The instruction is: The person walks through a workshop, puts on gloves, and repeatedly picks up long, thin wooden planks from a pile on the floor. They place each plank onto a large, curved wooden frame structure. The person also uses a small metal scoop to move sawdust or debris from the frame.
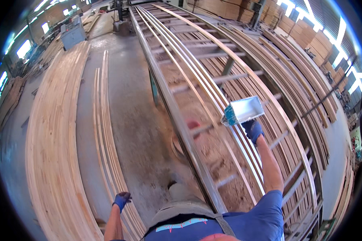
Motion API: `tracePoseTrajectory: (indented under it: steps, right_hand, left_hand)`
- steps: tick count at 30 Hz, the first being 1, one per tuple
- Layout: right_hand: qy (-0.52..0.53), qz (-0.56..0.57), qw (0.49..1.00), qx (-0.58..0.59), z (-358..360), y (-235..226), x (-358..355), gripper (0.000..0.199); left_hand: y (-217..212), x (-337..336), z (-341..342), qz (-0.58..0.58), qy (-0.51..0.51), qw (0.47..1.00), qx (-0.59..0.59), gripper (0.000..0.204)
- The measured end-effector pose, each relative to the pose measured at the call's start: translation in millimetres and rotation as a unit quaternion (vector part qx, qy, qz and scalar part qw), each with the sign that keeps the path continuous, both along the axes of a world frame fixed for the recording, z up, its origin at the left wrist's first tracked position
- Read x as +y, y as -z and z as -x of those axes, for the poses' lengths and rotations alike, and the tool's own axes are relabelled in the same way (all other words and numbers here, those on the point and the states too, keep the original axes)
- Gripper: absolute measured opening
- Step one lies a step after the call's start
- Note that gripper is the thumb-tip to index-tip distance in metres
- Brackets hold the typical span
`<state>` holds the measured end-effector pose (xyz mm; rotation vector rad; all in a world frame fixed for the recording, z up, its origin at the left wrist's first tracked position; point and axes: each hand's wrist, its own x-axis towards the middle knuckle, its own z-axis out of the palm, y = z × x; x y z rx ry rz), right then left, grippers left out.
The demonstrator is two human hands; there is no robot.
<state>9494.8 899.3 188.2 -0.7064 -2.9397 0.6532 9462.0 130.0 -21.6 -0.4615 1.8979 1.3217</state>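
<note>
Glue tub (243,110), a pale open box, is clenched in the right hand (252,129) over thin strips (213,92) on the long rack; next, a steady tilt; left hand (122,199) hangs loosely curled, holding nothing.

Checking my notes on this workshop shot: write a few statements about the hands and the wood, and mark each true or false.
1. The right hand holds a light-coloured open box over the strips on the metal rack. True.
2. The left hand grips a hammer. False: it holds nothing and hangs near the thin strips on the floor.
3. Both hands wear blue gloves. True.
4. The wide stack of planks lies on the rack. False: it lies on the floor, at the person's left.
</note>
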Motion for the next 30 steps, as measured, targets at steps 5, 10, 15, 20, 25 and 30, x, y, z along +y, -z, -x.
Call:
tracePoseTrajectory:
  steps: [5,10,15,20,25,30]
  right_hand:
    - [-0.105,-0.076,0.991,0.045,192.9,18.8,31.3,0.02]
    - [0.082,0.161,0.984,0.007,412.4,-26.0,-5.0,0.027]
    - [0.129,0.187,0.973,0.023,585.2,-33.0,17.9,0.032]
    - [0.062,0.086,0.994,0.033,773.1,-27.6,44.6,0.032]
    - [-0.116,-0.154,0.981,0.017,958.9,11.2,116.9,0.03]
    - [-0.049,-0.004,0.998,-0.036,1192.6,7.5,111.1,0.023]
  left_hand:
    - [21.6,-34.2,80.6,0.001,-0.162,0.972,-0.169,0.026]
    - [35.6,-49.3,114.7,-0.024,-0.188,0.965,-0.183,0.043]
    - [34.0,-24.5,316.5,0.04,-0.095,0.978,-0.18,0.039]
    - [91.0,-24.5,644.8,-0.056,-0.175,0.97,-0.161,0.028]
    - [1.8,61.5,976.6,-0.061,-0.122,0.986,0.093,0.03]
    - [21.8,56.1,1097.6,-0.115,-0.222,0.968,-0.02,0.03]
